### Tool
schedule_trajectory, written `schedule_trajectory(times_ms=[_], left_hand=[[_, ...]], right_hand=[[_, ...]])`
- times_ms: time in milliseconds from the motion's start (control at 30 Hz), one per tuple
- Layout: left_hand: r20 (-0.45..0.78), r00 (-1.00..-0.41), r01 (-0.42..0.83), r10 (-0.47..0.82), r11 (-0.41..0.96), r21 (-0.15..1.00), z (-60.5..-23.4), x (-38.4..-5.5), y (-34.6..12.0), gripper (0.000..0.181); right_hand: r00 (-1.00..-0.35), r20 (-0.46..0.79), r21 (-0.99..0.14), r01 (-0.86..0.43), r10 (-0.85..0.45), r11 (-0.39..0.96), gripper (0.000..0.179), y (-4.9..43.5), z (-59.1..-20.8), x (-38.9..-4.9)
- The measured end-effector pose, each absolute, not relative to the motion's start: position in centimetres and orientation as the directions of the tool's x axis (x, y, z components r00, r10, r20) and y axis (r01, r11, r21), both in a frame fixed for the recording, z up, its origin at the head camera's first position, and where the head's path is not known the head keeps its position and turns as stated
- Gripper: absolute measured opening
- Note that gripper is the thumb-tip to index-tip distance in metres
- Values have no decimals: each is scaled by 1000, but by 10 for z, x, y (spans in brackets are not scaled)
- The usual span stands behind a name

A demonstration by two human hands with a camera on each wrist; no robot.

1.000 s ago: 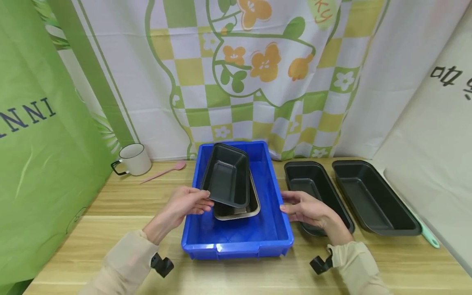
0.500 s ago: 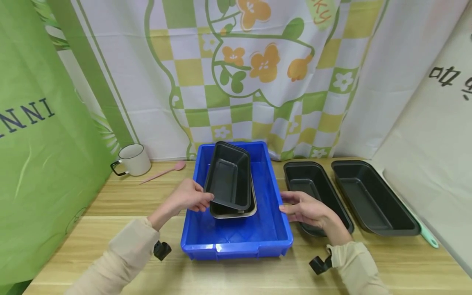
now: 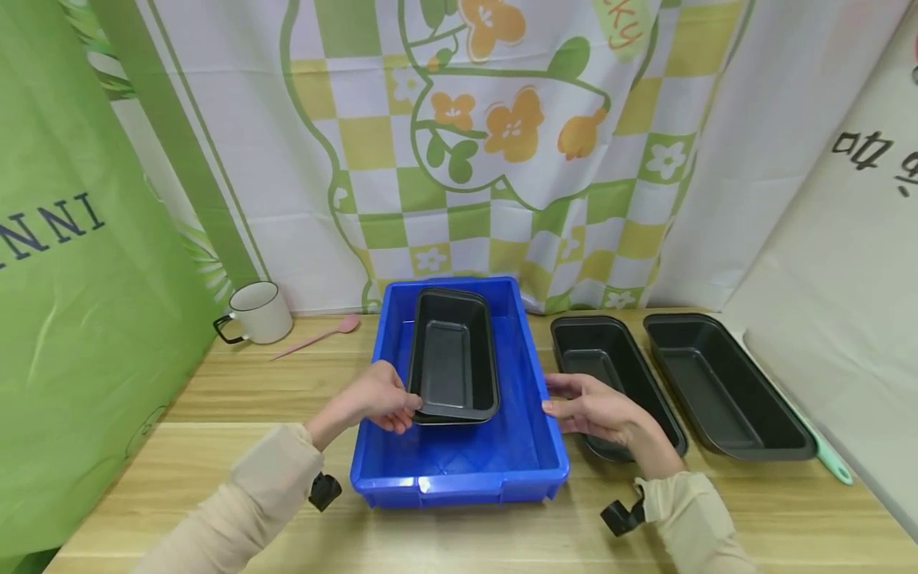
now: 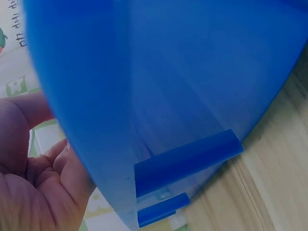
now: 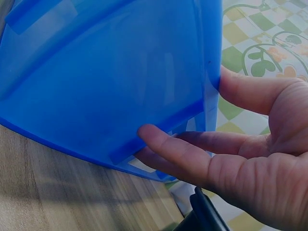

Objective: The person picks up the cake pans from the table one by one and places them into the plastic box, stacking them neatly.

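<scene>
In the head view, my left hand (image 3: 387, 396) pinches the near left corner of a black loaf pan (image 3: 452, 359). This pan sits almost level inside a blue plastic bin (image 3: 459, 488), over a second, lighter-rimmed pan that is now nearly all hidden. At the bin's right side, my right hand (image 3: 595, 408) grips the edge, with its thumb at the rim and its fingers along the outer wall. The right wrist view shows that thumb (image 5: 252, 91) against the blue edge. In the left wrist view the bin's outer wall (image 4: 192, 96) blocks the pan from sight.
Two more black loaf pans, a nearer one (image 3: 591, 359) and a farther one (image 3: 724, 383), lie right of the bin. Beside them is a mint-green handle (image 3: 834, 462). A white mug (image 3: 261, 313) and a pink spoon (image 3: 323, 335) are at left. A patterned curtain (image 3: 502, 199) hangs behind.
My left hand has brought the upper loaf pan down and toward me, turning it straighter over the lower pan, whose rim has become covered. The right hand has stayed on the bin.
</scene>
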State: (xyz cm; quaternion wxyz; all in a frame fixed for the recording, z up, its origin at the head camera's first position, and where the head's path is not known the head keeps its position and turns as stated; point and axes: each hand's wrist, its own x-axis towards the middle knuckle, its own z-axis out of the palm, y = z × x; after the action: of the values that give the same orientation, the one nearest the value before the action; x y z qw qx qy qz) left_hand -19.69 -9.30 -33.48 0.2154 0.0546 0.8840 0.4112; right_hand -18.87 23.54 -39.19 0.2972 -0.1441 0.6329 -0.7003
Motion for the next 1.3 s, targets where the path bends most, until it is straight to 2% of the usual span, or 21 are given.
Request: schedule_trajectory(times_ms=[267,600,700,800,933,1133,1300], left_hand=[[-349,-901,-101,256,661,744,-338,-197,-94,22],[-277,-903,7,327,657,753,-317,-199,-116,22],[-233,-910,53,344,652,757,-306,-203,-130,22],[-137,-930,117,341,629,769,-304,-208,-148,25],[-37,-959,132,280,561,817,-323,-210,-171,30],[-31,-980,58,197,431,901,-364,-208,-188,35],[-36,-986,23,164,346,938,-383,-213,-189,40]], right_hand=[[-778,-170,-973,231,-604,-24,70,235,-393,-190],[-780,-164,-975,220,-604,-19,70,235,-392,-191],[-778,-165,-975,221,-607,-19,71,235,-392,-191],[-782,-167,-974,225,-601,-23,70,235,-393,-189],[-781,-169,-973,229,-601,-25,71,236,-394,-188],[-778,-164,-974,226,-606,-27,69,235,-395,-188],[-780,-163,-974,224,-604,-26,68,234,-394,-189]])
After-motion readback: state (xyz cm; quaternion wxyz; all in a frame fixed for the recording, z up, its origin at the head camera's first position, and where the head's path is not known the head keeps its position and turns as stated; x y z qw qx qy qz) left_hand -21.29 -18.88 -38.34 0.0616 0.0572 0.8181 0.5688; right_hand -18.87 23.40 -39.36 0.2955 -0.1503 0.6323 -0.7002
